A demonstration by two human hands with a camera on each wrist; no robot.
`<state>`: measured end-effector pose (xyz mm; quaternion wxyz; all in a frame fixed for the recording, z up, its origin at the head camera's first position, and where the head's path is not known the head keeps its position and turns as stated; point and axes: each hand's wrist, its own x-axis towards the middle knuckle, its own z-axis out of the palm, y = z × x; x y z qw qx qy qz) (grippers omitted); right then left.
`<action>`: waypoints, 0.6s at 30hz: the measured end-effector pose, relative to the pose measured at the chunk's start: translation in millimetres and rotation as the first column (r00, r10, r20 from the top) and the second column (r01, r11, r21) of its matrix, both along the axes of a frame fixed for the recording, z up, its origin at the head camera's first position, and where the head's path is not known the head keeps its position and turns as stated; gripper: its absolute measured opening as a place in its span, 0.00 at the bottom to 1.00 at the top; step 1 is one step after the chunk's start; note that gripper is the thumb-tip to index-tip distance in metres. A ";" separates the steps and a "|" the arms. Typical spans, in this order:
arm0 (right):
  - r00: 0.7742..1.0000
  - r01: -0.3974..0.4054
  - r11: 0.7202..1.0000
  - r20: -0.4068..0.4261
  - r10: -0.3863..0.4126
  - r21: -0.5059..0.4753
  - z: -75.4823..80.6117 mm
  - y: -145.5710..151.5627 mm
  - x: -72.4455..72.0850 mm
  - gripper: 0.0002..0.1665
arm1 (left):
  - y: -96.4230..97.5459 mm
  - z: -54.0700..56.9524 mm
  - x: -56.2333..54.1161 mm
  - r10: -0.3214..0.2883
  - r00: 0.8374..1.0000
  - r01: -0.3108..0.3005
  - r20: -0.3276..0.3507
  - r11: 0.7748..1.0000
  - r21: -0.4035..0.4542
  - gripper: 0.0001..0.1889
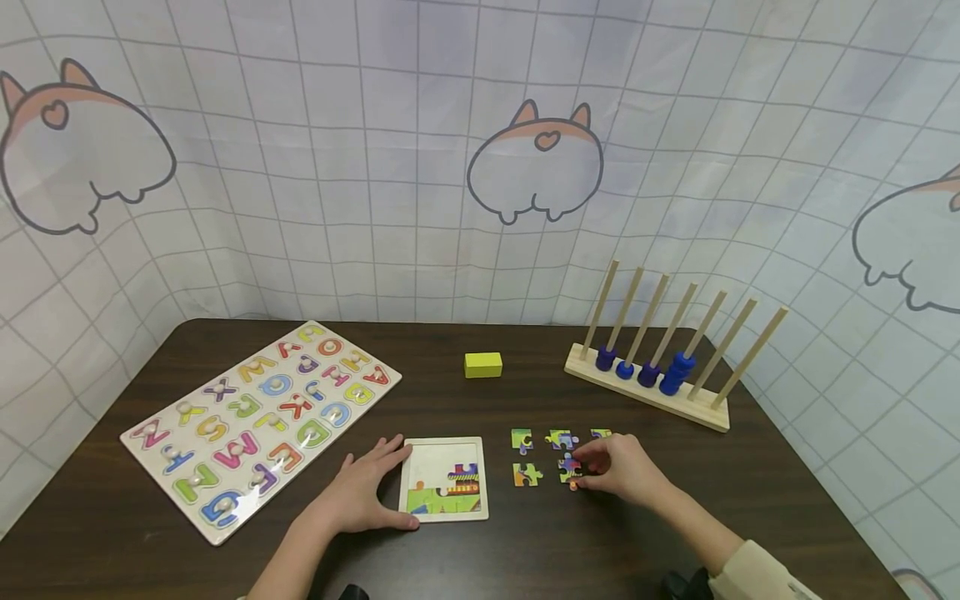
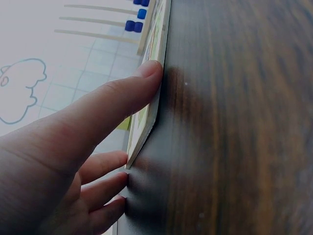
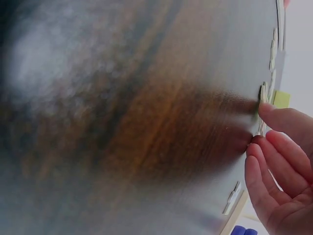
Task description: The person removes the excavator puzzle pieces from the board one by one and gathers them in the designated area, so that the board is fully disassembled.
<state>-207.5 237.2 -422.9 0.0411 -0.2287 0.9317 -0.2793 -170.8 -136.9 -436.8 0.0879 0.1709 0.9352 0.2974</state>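
A square jigsaw tray [image 1: 442, 475] lies on the table, with green and striped pieces filling its lower part and right side. My left hand [image 1: 367, 492] spans its left side, thumb at the near corner and index finger at the far corner; in the left wrist view the thumb [image 2: 122, 95] presses the tray's edge [image 2: 142, 129]. To the right of the tray, my right hand [image 1: 626, 471] pinches a purple and green jigsaw piece [image 1: 568, 467] between thumb and fingertips, low over the table. The fingers partly cover that piece.
Loose jigsaw pieces lie nearby, including a green one [image 1: 521, 440] and an orange-green one [image 1: 527, 475]. A yellow block [image 1: 483, 365] sits farther back. At the left is an alphabet peg board [image 1: 247, 367]; at the back right stands a wooden peg rack [image 1: 693, 408] with blue beads.
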 end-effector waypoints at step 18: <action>1.000 0.017 1.000 0.010 -0.017 -0.003 0.2 -0.1 1.3 0.17 | -1.1 -2.9 -2.4 0.003 1.000 -0.003 -0.001 1.000 -0.011 0.52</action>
